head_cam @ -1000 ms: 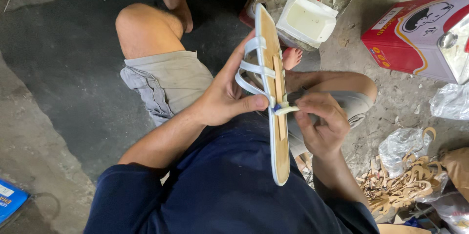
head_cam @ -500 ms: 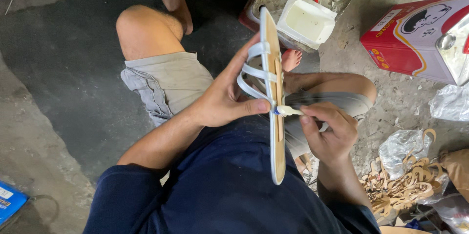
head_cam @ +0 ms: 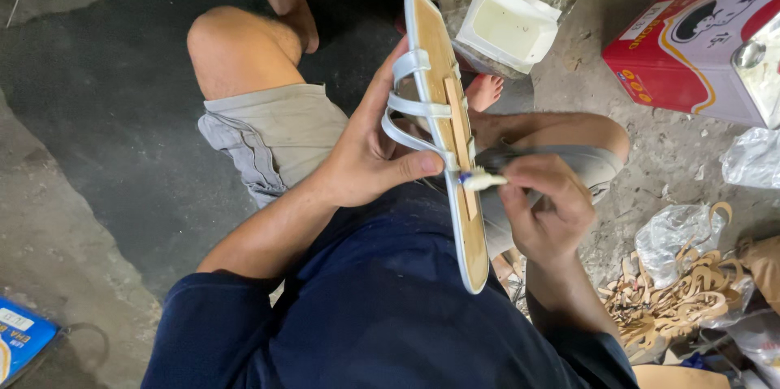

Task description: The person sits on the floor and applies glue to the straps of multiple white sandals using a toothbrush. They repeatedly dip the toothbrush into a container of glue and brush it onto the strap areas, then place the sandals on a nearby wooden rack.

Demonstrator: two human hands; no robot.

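Head view: left hand (head_cam: 370, 157) gripped the pale-blue strappy sandal (head_cam: 445, 133) edge-up over the lap, thumb on the sole's rim. Right hand (head_cam: 546, 204) pinched a small brush (head_cam: 486, 181), white tip touching the tan insole beside a strap end (looked like glue going on, my read). White glue tub (head_cam: 508, 28) sat just beyond; reloading calls for a short reach.

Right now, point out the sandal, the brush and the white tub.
sandal (head_cam: 470, 239), head view, on its tan sole.
brush (head_cam: 483, 181), head view, on its pale tip.
white tub (head_cam: 512, 26), head view, on its inside.
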